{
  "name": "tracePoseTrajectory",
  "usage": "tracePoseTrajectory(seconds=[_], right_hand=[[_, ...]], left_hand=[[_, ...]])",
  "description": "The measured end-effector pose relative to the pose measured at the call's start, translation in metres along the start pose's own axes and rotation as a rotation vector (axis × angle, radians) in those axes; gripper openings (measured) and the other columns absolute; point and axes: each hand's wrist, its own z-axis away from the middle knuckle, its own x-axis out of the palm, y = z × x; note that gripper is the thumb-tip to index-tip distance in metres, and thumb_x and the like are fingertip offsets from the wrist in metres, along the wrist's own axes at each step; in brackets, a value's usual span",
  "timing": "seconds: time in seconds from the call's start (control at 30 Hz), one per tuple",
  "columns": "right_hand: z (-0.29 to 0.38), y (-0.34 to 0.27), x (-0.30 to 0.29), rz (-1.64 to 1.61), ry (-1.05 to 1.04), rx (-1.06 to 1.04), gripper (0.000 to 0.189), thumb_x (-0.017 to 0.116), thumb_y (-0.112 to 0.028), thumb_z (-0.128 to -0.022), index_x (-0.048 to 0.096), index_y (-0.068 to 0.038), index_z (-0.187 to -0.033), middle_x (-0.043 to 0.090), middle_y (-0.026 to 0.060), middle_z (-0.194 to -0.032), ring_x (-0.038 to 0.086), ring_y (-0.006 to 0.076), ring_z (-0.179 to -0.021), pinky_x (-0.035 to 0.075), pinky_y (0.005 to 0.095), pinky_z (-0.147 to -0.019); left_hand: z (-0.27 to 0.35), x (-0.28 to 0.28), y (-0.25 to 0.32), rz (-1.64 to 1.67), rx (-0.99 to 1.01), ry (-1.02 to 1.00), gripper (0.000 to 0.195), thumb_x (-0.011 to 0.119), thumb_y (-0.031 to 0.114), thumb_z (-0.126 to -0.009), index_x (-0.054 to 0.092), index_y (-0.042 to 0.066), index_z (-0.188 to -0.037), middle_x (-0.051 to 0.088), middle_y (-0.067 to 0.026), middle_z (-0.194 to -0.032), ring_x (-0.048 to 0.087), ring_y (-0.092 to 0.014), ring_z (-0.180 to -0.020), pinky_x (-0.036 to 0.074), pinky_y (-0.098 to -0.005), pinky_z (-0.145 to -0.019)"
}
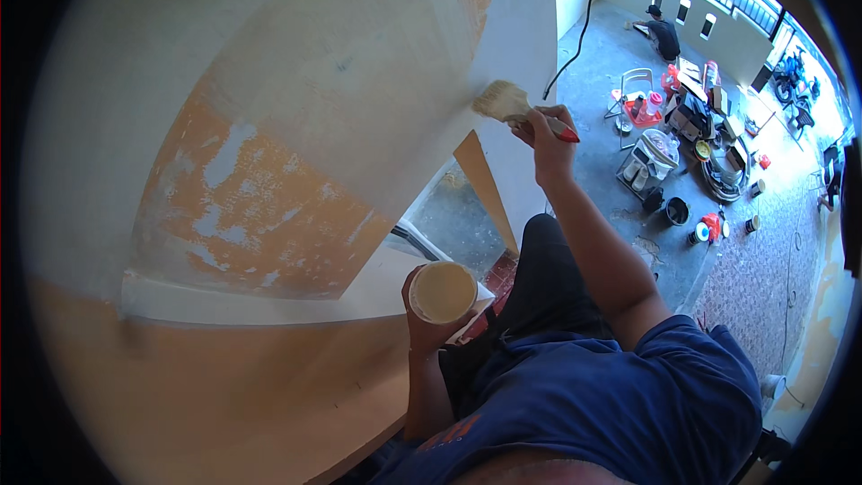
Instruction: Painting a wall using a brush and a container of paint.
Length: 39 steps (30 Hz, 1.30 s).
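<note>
My right hand (549, 138) grips the handle of a wide flat paintbrush (504, 102), whose handle ends in a red tip. Pale paint coats the bristles, which point left towards the white strip of wall panel (513, 34); whether they touch it I cannot tell. Lower down, my left hand (431, 330) is wrapped around a tub of cream-coloured paint (443, 292), held upright before my body. Left of both hands stretches a large wall surface (337, 74) with a cream coat. An orange patch (256, 215) on it carries uneven white smears.
Far below lies a concrete floor (599, 60). Buckets (677, 211), a folding chair (636, 84) and heaped boxes (693, 114) stand on it. A black cable (582, 34) hangs at the panel's edge. Another person (663, 37) crouches by the far wall. An orange ledge (269, 391) lies lower left.
</note>
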Motion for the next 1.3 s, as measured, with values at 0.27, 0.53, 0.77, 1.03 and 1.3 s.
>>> tracePoseTrajectory(seconds=[0.27,0.53,0.77,1.03,1.3], right_hand=[[0.001,0.008,0.022,0.163,-0.008,0.003,0.011,0.059,-0.001,-0.08,0.051,0.001,-0.086,0.057,0.0118,-0.086,0.064,0.0201,-0.077,0.06,0.0301,-0.068],[-0.01,-0.071,0.081,-0.178,-0.092,-0.128,0.017,0.059,0.0,-0.081,0.046,0.002,-0.092,0.056,0.0148,-0.087,0.064,0.0221,-0.075,0.061,0.0316,-0.071],[-0.003,0.003,0.033,-0.172,-0.05,-0.086,0.018,0.06,-0.002,-0.083,0.046,-0.002,-0.094,0.055,0.0121,-0.093,0.063,0.0229,-0.085,0.06,0.033,-0.073],[0.005,0.044,-0.036,0.115,0.124,0.082,0.011,0.06,-0.002,-0.083,0.049,0.001,-0.086,0.058,0.0126,-0.088,0.064,0.0193,-0.077,0.059,0.0298,-0.066],[-0.017,-0.045,0.076,-0.123,-0.007,-0.105,0.015,0.059,-0.001,-0.08,0.047,0.003,-0.089,0.055,0.0148,-0.09,0.063,0.0218,-0.076,0.061,0.0307,-0.067]], left_hand=[[0.009,-0.002,0.004,0.019,0.029,0.022,0.11,0.093,0.022,-0.05,0.025,0.003,-0.134,0.045,-0.0157,-0.126,0.049,-0.027,-0.116,0.042,-0.0411,-0.098],[0.008,-0.006,0.001,0.024,-0.007,0.025,0.109,0.093,0.022,-0.051,0.025,0.003,-0.134,0.045,-0.0155,-0.126,0.049,-0.026,-0.116,0.043,-0.0406,-0.097],[0.003,0.004,0.005,0.037,-0.014,0.002,0.105,0.093,0.023,-0.052,0.027,0.003,-0.132,0.046,-0.015,-0.125,0.05,-0.026,-0.114,0.044,-0.0395,-0.095],[0.005,0.0,0.006,-0.016,0.014,-0.004,0.106,0.093,0.023,-0.052,0.027,0.003,-0.132,0.045,-0.0153,-0.126,0.049,-0.027,-0.115,0.043,-0.0403,-0.096],[0.002,0.002,0.009,-0.027,0.032,-0.007,0.108,0.093,0.022,-0.051,0.025,0.003,-0.134,0.044,-0.0156,-0.127,0.049,-0.028,-0.116,0.043,-0.0404,-0.097]])
